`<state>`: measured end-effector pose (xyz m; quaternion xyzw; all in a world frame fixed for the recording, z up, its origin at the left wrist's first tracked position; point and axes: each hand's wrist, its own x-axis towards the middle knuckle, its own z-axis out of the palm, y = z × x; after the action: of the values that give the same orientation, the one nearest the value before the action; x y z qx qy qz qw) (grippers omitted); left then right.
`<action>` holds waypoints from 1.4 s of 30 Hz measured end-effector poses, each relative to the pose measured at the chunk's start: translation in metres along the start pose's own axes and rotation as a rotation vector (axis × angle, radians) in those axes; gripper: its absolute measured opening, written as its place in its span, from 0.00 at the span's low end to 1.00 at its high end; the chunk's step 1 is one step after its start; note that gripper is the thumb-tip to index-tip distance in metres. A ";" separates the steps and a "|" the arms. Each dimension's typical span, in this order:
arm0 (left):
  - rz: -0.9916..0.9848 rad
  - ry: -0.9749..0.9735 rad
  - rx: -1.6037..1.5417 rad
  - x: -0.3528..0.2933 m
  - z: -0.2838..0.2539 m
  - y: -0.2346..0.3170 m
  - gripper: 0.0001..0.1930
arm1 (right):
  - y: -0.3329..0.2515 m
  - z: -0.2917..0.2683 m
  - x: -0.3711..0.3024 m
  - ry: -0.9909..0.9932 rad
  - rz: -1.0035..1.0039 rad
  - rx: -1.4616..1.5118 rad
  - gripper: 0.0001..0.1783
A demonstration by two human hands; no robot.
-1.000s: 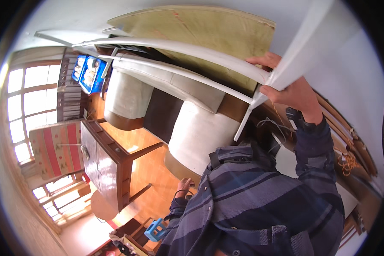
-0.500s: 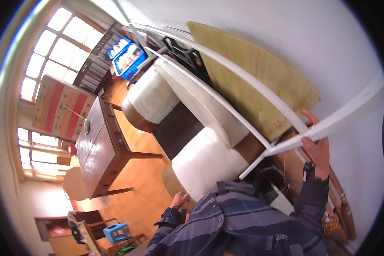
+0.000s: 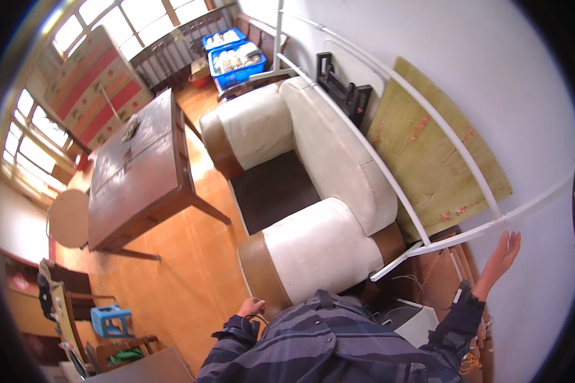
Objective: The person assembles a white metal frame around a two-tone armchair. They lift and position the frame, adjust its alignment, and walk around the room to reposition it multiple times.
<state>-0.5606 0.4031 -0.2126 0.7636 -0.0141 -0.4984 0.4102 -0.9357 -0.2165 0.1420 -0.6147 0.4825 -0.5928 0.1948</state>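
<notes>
"Both hands: what are they doing?"

"The right hand [image 3: 503,256], at the right of the view, is unfolded with its fingers straight, and I see nothing in its grasp. Its fingertips point upward, just below one end of a white tubular frame [image 3: 469,232]. Whether they brush it, I can't tell."

"And the left hand [image 3: 252,307]?"

"Bottom centre, slightly left, by the brown front of a pale armchair [image 3: 322,249]. The fingers look loosely bent. It's too small to tell whether it grips anything."

"Where's the white tubular frame, exactly?"

"It stretches from top centre down to the right side, along the back of the pale armchair. One long rail passes in front of a yellowish board [image 3: 440,166] with red marks, near the wall [image 3: 492,96]."

"What else?"

"A dark wooden table [image 3: 137,185] at the left, on an orange floor [image 3: 172,293]. Two blue baskets [image 3: 239,78] holding pale things, upper centre-left. And a small blue stool [image 3: 111,313], lower left."
</notes>
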 end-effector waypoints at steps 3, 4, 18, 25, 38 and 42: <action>-0.016 0.031 -0.117 -0.022 -0.050 -0.064 0.22 | -0.023 0.021 -0.043 -0.032 -0.046 -0.103 0.30; -0.015 0.028 -0.114 -0.032 -0.065 -0.085 0.22 | -0.031 0.032 -0.058 -0.055 -0.021 -0.116 0.29; -0.178 0.305 -0.141 -0.126 -0.099 -0.126 0.18 | -0.136 0.201 -0.353 -1.454 0.089 0.335 0.16; -0.039 0.323 -0.121 -0.104 -0.154 -0.143 0.19 | -0.169 0.206 -0.420 -1.712 0.113 0.176 0.16; -0.287 0.275 -0.240 -0.090 -0.406 -0.301 0.17 | -0.337 0.242 -0.651 -1.838 -0.150 0.115 0.16; -0.207 0.366 -0.464 -0.101 -0.470 -0.301 0.16 | -0.373 0.280 -0.684 -1.839 -0.290 0.162 0.15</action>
<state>-0.3645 0.9341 -0.2514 0.7240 0.2519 -0.3819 0.5162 -0.4287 0.4250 0.0127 -0.8812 0.0145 0.0759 0.4664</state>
